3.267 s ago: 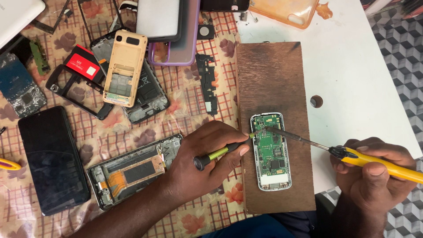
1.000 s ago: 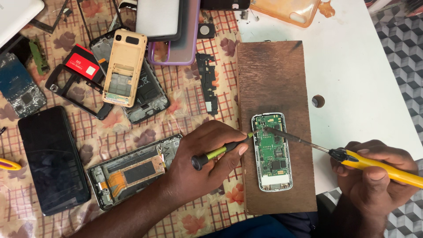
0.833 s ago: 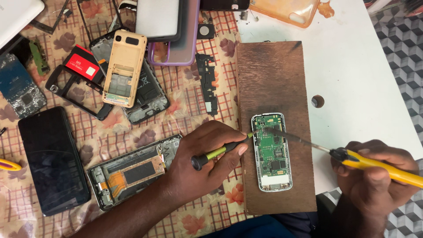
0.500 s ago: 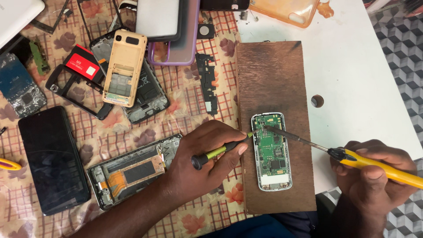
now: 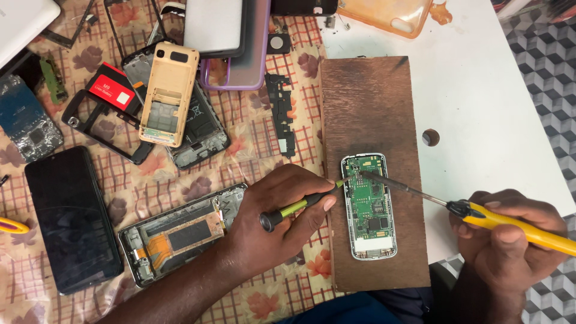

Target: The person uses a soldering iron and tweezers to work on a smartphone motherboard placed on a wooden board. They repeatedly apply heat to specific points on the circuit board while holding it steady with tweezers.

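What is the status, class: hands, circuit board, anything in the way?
Left hand grips green-handled tool, tip at circuit board. Right hand holds yellow soldering iron, tip on board's top. Opened phone on wooden board; nothing in the way.

Single head-worn view, looking steeply down, close over the wooden board (image 5: 372, 120), cluttered table (image 5: 492, 102) around

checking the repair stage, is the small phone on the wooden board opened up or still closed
Opened up: the small phone lies flat on the wooden board with its green circuit board bare, no cover over it.
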